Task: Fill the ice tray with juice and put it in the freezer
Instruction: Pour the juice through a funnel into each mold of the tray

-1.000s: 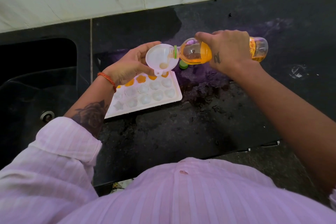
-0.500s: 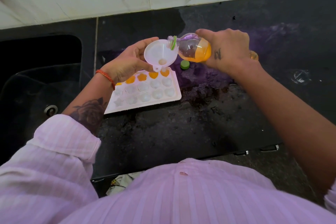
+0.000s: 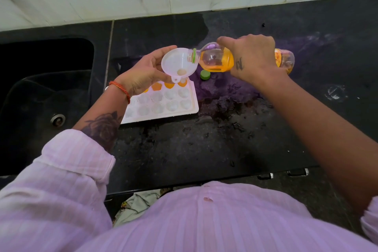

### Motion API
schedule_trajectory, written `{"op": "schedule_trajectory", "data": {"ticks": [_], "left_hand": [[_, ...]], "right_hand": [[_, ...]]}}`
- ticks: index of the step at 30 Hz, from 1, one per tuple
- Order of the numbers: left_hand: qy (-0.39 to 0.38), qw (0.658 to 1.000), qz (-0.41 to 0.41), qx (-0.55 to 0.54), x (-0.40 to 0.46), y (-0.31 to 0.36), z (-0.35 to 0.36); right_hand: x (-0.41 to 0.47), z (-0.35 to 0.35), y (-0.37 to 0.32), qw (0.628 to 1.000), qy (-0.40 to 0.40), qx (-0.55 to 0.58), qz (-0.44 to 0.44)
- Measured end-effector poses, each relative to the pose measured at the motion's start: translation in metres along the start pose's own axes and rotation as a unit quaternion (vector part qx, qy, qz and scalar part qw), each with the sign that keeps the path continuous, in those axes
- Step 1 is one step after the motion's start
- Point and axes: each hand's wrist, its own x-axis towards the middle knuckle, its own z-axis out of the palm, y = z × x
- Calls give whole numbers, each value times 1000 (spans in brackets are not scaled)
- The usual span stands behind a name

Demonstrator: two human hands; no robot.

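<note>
Clasped sideways in my right hand (image 3: 252,58), the juice bottle (image 3: 216,61) tips its neck into the funnel (image 3: 178,63), which my left hand (image 3: 143,73) pinches above the ice tray (image 3: 163,102) on the counter (image 3: 225,139). I judge the tray light, flexible and sloshy once filled; I'd lift it level by both short edges.

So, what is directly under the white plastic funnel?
The white ice tray on the black counter: its far row holds orange juice. The funnel and left hand hide some far cells.
</note>
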Motion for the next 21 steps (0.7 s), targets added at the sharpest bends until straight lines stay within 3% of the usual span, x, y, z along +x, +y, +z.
{"op": "schedule_trajectory", "data": {"ticks": [21], "left_hand": [[8, 1000, -5, -3, -1, -1, 0]], "right_hand": [[1, -1, -1, 1000, -4, -3, -19]]}}
